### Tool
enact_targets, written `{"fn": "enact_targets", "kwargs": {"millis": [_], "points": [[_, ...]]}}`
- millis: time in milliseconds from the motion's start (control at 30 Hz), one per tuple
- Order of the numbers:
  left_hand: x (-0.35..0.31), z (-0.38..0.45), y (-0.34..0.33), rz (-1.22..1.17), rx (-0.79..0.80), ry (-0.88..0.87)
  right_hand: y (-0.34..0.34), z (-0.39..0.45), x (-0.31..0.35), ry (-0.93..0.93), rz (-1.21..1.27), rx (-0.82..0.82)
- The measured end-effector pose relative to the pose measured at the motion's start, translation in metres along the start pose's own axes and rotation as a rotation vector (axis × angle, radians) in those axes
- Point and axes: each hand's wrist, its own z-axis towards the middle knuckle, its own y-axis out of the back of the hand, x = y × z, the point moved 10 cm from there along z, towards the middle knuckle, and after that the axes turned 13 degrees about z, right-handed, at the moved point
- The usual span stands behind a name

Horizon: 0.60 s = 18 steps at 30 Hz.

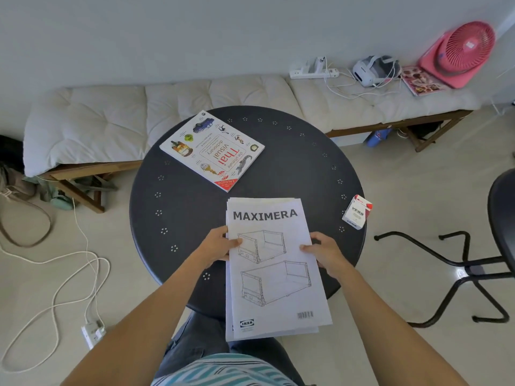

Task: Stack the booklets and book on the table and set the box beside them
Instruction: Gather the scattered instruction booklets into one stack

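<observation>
Several white booklets, the top one printed MAXIMERA with drawer drawings, are held together over the near side of the round dark table. My left hand grips their left edge and my right hand grips their right edge. The near end of the booklets overhangs the table's front edge above my lap. A white picture-dictionary book lies flat at the far left of the table, turned at an angle. A small white and red box stands at the table's right rim.
A cushioned wooden bench runs along the wall behind the table, carrying a power strip, a headset, a magazine and a pink fan. A black stool stands on the right. A white cable and plug lie on the floor at left.
</observation>
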Motion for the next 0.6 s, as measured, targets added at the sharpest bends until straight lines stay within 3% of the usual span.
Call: {"fn": "enact_targets", "kwargs": {"millis": [333,600], "points": [[0.023,-0.021,0.021,0.395,-0.454,0.076,0.002,-0.018,-0.014,0.145,-0.318,-0.296],[0.027,-0.021,0.016,0.420,-0.425,0.143,0.007,-0.018,-0.025,0.050,-0.319,-0.381]]}}
